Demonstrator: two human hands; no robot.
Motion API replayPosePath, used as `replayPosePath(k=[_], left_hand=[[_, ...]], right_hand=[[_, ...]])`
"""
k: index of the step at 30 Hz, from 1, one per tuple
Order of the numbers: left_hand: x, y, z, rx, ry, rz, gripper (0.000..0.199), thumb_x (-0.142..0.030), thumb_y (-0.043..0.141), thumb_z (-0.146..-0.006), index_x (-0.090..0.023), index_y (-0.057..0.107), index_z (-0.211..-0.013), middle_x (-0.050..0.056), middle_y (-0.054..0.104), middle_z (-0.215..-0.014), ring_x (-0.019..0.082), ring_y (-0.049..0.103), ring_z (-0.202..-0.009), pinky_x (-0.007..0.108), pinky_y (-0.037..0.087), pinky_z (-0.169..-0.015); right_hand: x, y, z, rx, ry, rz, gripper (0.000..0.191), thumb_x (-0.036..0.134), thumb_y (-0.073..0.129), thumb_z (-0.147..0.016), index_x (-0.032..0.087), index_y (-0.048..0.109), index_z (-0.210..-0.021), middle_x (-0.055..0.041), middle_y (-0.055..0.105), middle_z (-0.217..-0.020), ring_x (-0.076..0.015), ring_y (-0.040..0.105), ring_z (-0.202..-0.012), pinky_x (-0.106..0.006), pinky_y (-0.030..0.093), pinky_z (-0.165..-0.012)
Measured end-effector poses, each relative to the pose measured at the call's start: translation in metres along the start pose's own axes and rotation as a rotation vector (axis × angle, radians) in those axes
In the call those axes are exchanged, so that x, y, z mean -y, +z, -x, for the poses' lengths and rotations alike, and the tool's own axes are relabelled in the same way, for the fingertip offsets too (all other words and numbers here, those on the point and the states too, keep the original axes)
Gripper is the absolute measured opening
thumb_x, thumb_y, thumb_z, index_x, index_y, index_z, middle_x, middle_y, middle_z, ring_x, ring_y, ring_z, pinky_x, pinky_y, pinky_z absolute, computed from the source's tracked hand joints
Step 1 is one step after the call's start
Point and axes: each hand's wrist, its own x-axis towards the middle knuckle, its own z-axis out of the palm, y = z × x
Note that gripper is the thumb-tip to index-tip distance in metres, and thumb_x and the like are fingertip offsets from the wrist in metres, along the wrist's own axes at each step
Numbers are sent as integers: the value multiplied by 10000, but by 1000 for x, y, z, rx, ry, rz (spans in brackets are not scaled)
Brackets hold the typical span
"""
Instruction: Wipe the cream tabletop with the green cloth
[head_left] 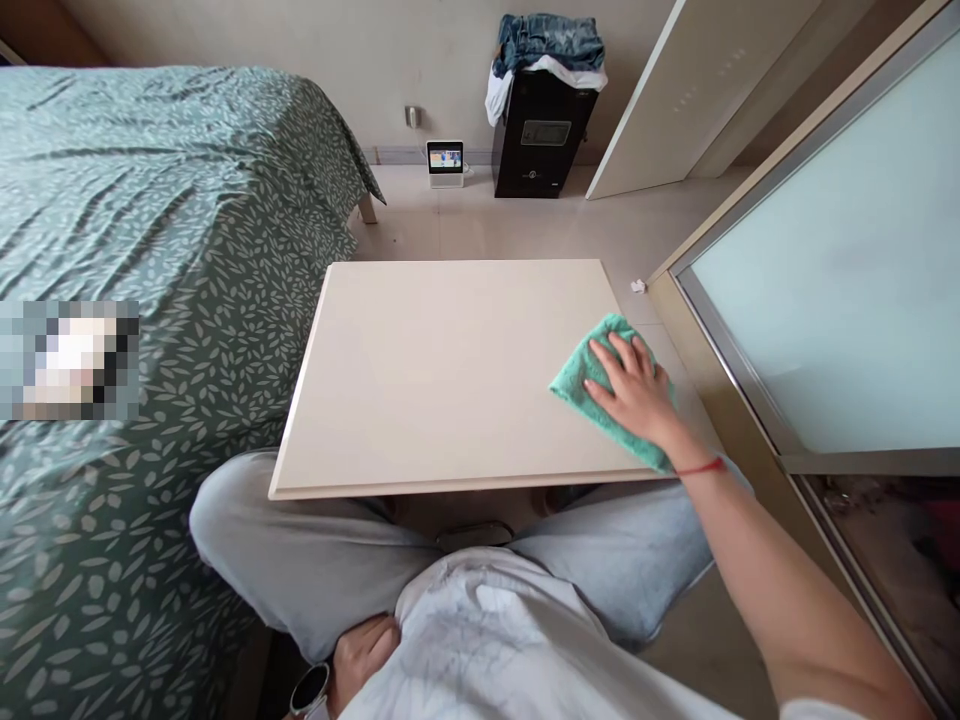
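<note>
An open right hand (626, 385), fingers spread, presses flat on a teal microfibre cloth (592, 375), not closing around it, in the head-worn view. The cloth sits bunched at the right end of a low cream tabletop (442, 375), near the front corner, with most of the surface stretching away to its left. No marks or wet patches can be made out there, so what has been covered cannot be told. A red string (701, 467) circles the right wrist. The left hand (364, 655), wearing a wristwatch (310, 690), sits low beside a white T-shirt (495, 640), its grip unclear. A bed with a green leaf-print cover (150, 220) runs along the table's left; a frosted glass panel (840, 250) stands to its right.
</note>
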Motion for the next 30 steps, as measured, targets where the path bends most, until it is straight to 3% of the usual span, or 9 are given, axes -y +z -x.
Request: replayPosePath(k=[3, 6, 8, 11, 16, 21, 25, 27, 30], left_hand=[[0, 1, 1, -26, -3, -9, 284, -283, 385, -761, -203, 377, -488, -42, 426, -431, 74, 433, -352, 183, 272, -386], [1, 2, 1, -50, 5, -14, 283, -276, 378, -765, -203, 392, -492, -44, 441, -435, 66, 440, -347, 169, 281, -378], [2, 2, 1, -51, -1, -20, 280, -276, 380, -766, -203, 402, -497, -47, 447, -438, 63, 447, -349, 161, 287, -379], [3, 1, 1, -51, -4, -16, 278, -270, 382, -770, -202, 413, -502, -52, 452, -438, 55, 455, -351, 146, 298, -382], [4, 3, 2, -58, -1, 25, 271, -255, 369, -783, -206, 441, -527, -54, 472, -450, 50, 473, -357, 123, 323, -391], [4, 0, -1, -79, 26, 20, 298, -252, 364, -799, -196, 436, -515, -55, 474, -443, 45, 466, -347, 121, 315, -381], [2, -2, -3, -61, 36, 23, 306, -255, 368, -800, -192, 425, -505, -56, 455, -438, 43, 450, -346, 126, 309, -379], [2, -1, -2, -63, 27, 20, 313, -270, 368, -800, -190, 419, -501, -52, 455, -445, 45, 449, -353, 135, 308, -383], [3, 0, 0, -63, 38, 9, 311, -268, 367, -800, -189, 420, -504, -46, 471, -464, 48, 460, -374, 142, 309, -394]], right_hand=[[-4, -11, -75, 28, 75, -51, 812, 573, 446, -1174, 242, 433, -1915, -218, 323, -2012, -545, 289, -1839, -849, 527, -1292], [3, -28, -136, 46, 122, -99, 813, 567, 383, -1214, 178, 395, -1927, -244, 227, -2042, -517, 274, -1851, -766, 489, -1363], [14, -37, -163, 65, 168, -112, 822, 583, 327, -1233, 180, 353, -1949, -218, 168, -2063, -510, 262, -1860, -759, 442, -1403], [39, -42, -187, 80, 249, -81, 850, 591, 274, -1239, 162, 299, -1972, -199, 140, -2070, -560, 225, -1865, -878, 353, -1407], [122, -36, -212, 84, 111, -63, 850, 543, 315, -1226, 148, 304, -1979, -206, 205, -2058, -577, 178, -1880, -954, 216, -1411], [256, -30, -229, 108, -203, -139, 848, 499, 431, -1216, 128, 328, -1971, -218, 231, -2044, -580, 184, -1878, -966, 149, -1416], [349, -27, -220, 81, -506, -157, 800, 485, 515, -1227, 112, 418, -1927, -183, 243, -2039, -564, 201, -1871, -894, 182, -1442], [375, -26, -206, 97, -658, -139, 791, 490, 492, -1241, 84, 399, -1914, -153, 236, -2037, -560, 169, -1862, -850, 152, -1448], [384, -27, -181, 161, -876, -121, 723, 475, 507, -1257, 136, 457, -1893, -105, 295, -2025, -514, 163, -1870, -816, 103, -1465]])
